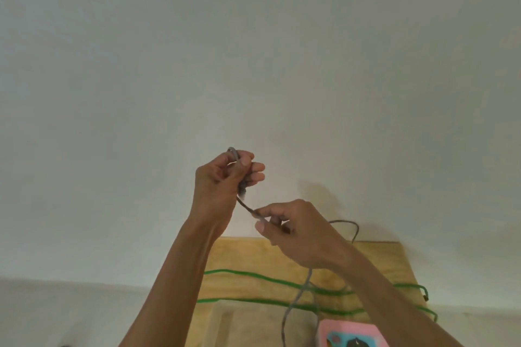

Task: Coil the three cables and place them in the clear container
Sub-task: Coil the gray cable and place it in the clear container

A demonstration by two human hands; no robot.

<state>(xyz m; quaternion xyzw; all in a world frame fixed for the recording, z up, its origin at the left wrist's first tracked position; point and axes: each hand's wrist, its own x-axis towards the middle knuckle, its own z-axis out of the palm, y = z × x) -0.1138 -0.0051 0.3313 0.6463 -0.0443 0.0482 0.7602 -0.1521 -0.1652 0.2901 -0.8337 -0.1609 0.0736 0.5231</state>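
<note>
My left hand (pixel 222 180) is raised in front of the white wall, closed around a small bundle of grey cable (pixel 293 303) whose loop sticks out above the fingers. A short taut stretch runs from it down to my right hand (pixel 293 229), which pinches the same cable between thumb and fingers. Behind the right hand the grey cable arcs over the table's back edge and hangs down across the tabletop. A green cable (pixel 262 279) lies uncoiled in two long runs across the wooden table (pixel 245 255). The clear container is out of view.
A pink box (pixel 352 332) with a blue and black picture sits at the table's near right. A faint pale rectangular shape lies at the table's near centre. The white wall stands right behind the table, with pale floor to either side.
</note>
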